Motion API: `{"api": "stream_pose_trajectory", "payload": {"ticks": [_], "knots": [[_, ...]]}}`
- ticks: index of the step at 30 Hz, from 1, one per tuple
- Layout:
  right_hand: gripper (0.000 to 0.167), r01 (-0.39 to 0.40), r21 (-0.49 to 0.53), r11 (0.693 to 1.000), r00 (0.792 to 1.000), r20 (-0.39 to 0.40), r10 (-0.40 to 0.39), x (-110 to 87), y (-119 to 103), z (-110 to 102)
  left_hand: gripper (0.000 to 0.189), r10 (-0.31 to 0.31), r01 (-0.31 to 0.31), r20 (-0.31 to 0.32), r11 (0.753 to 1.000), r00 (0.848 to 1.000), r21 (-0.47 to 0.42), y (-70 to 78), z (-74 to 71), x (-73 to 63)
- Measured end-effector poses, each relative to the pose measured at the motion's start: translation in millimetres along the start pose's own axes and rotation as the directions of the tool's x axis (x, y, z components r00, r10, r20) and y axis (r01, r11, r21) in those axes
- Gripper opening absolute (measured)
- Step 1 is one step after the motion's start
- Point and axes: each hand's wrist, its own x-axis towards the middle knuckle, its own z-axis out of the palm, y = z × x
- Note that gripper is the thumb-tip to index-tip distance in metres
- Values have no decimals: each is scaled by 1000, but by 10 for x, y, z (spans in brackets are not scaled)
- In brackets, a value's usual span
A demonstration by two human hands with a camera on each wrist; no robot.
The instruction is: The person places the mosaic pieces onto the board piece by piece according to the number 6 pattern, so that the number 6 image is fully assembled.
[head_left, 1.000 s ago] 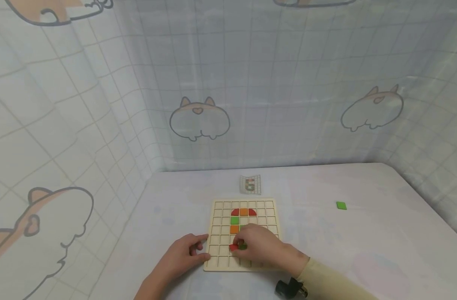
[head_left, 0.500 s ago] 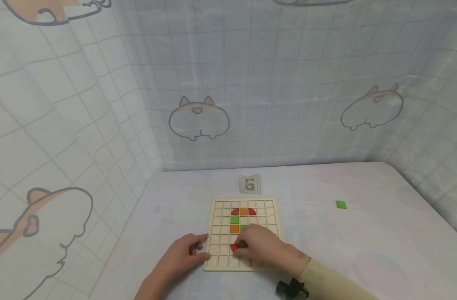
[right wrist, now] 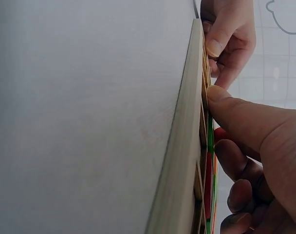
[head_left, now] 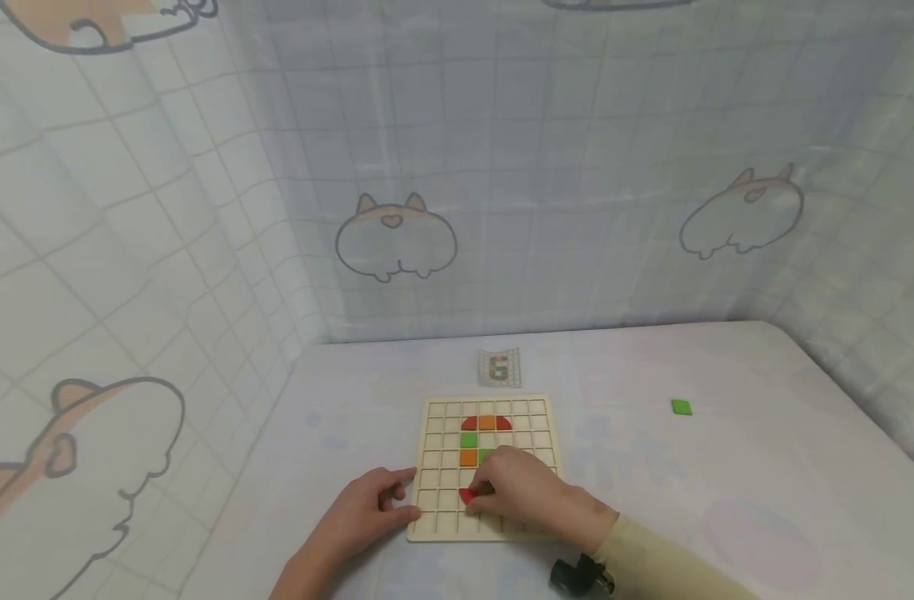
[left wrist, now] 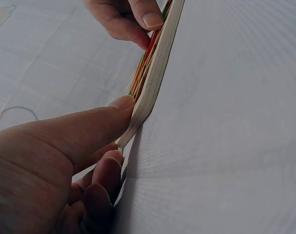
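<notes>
A square wooden grid board (head_left: 436, 479) lies on the table. My left hand (head_left: 370, 504) rests at its left edge, thumb and index finger touching the rim. In the left wrist view the left thumb (left wrist: 97, 126) lies over the board's corner, other fingers curled below. Over the lower middle of the grid, my right hand (head_left: 520, 492) pinches a red quarter-round tile (head_left: 466, 497) low at the board, partly hidden by the fingers. Red, orange and green tiles sit in the grid above, including an orange square (head_left: 467, 457) and a green square (head_left: 468, 439); the right hand covers others.
Behind the board lies a small pattern card (head_left: 499, 367) with a coloured figure on a grid. A loose green tile (head_left: 681, 407) lies to the right. A black device (head_left: 576, 577) is at the right wrist. A printed curtain (head_left: 539, 208) hangs behind the table.
The red tile has turned slightly and settled a little under the right fingertips; a dark green bit seen beside it earlier is now hidden. The left hand stays at the board's edge.
</notes>
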Motion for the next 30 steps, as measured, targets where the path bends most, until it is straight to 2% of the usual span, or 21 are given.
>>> {"api": "stream_pose_trajectory", "payload": {"ticks": [7, 12, 19, 23, 30], "knots": [[26, -23, 44, 999, 999, -22, 24, -81, 77, -101, 62, -5, 5, 1, 1000, 1000, -13, -6, 7, 1], [27, -35, 67, 997, 998, -52, 38, -142, 192, -210, 61, 4, -4, -6, 1000, 1000, -5, 4, 5, -5], [28, -82, 163, 983, 995, -49, 91, -259, 361, -306, 62, 4, -4, -7, 1000, 1000, -4, -1, 0, -9], [31, -105, 169, 980, 990, -71, 119, -323, 442, -363, 63, 4, -4, -5, 1000, 1000, -11, -20, 10, -6], [31, -159, 156, 975, 977, -115, 177, -437, 586, -476, 65, -30, 31, 5, 999, 1000, -37, -60, 28, 11]]}}
